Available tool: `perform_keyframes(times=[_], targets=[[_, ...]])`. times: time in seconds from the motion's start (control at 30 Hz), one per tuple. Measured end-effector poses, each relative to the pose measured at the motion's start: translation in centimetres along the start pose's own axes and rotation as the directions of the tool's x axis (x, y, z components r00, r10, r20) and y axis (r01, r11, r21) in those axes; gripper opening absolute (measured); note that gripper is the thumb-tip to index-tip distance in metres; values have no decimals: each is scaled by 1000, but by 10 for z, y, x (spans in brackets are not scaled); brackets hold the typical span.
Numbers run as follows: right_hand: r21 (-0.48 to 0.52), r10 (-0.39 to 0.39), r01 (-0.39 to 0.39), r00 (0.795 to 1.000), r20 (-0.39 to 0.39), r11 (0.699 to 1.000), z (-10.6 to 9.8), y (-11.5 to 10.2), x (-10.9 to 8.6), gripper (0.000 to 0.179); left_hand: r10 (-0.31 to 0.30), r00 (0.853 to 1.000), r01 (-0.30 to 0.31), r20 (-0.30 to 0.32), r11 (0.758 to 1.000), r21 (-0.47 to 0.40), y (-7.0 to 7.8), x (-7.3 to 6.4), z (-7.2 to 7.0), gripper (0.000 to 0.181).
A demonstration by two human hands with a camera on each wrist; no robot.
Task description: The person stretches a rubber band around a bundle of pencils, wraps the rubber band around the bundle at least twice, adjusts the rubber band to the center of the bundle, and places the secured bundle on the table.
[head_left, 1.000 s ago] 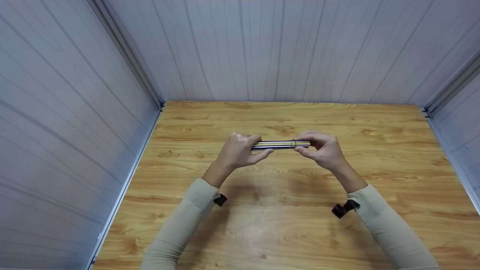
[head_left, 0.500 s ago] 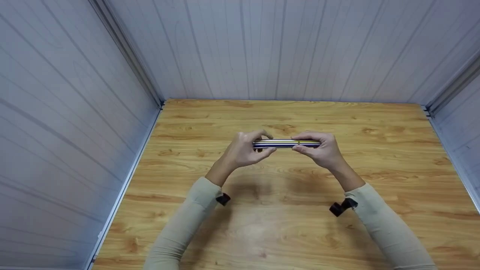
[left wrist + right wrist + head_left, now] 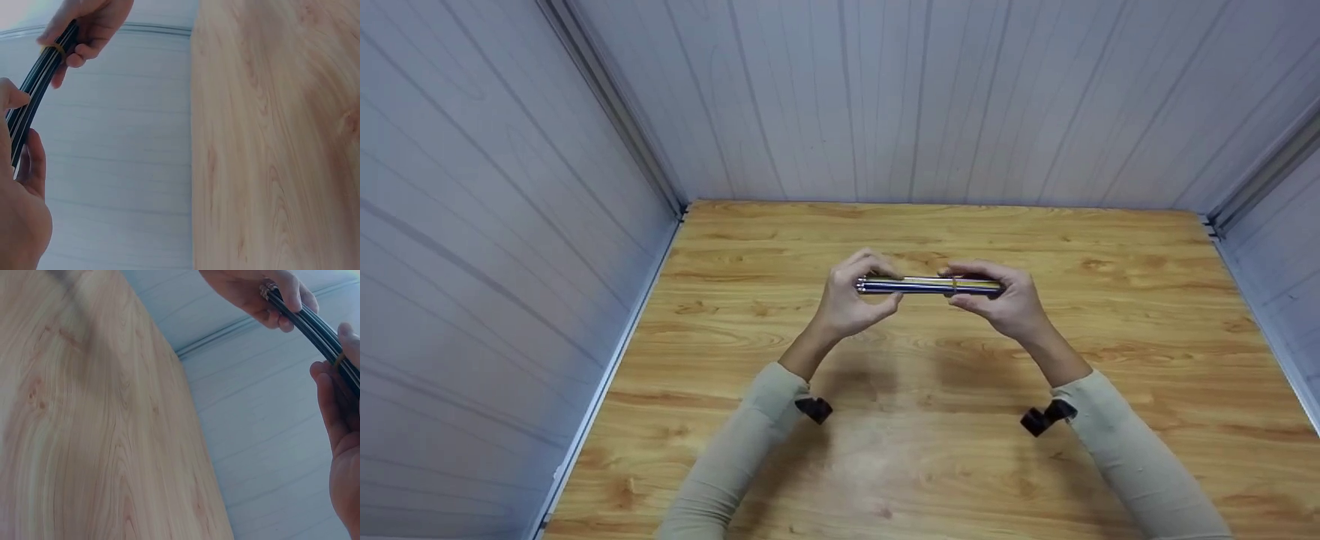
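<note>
A: Nearest to us we see two sleeves in pale fabric, each forearm running up and inward from the lower edge, a small black clip at either cuff. The wrists bend so that both hands meet above the middle of the wooden table (image 3: 1110, 315).

B: And the left hand (image 3: 851, 300)?

A: It is raised off the board, its back toward us. Its fingers (image 3: 870, 262) curl over the top of the bundle of pens (image 3: 926, 285) and the thumb comes up from below, so we see a pinch on the bundle's left end. The metal-looking tips stick out just past those fingertips.

B: In the left wrist view we see the same: the bundle runs between thumb and fingers as dark and light stripes.

A: The right hand (image 3: 1005, 300) mirrors it. Its fingers wrap over the right end, thumb underneath, closed round the pens.

B: Just beside its fingertips, on the inner side, a rubber band (image 3: 954, 283) circles the bundle. The right wrist view shows that yellowish loop against the forefinger.

A: So the bundle lies level between the two grips, held in the air above the table. Whether the band sits tight we cannot tell.

B: Beyond the fingers we see bare tabletop, then the pale panelled wall (image 3: 885, 97).
</note>
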State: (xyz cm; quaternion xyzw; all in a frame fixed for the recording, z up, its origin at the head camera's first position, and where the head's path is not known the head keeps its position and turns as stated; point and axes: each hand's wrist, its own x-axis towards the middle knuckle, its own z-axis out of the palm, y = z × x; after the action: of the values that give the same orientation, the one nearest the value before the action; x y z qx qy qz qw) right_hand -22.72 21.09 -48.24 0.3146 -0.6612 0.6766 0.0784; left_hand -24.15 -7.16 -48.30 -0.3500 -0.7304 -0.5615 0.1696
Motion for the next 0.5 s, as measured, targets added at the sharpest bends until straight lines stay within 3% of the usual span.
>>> perform_keyframes(times=[0.23, 0.5], targets=[[-18, -49, 49, 999, -11, 999, -4, 3, -1, 22, -8, 1000, 7, -20, 1000, -18, 0, -2, -4, 15], [-64, -32, 30, 999, -23, 998, 0, 3, 0, 27, -29, 1000, 29, 1, 999, -20, 7, 1, 5, 13]])
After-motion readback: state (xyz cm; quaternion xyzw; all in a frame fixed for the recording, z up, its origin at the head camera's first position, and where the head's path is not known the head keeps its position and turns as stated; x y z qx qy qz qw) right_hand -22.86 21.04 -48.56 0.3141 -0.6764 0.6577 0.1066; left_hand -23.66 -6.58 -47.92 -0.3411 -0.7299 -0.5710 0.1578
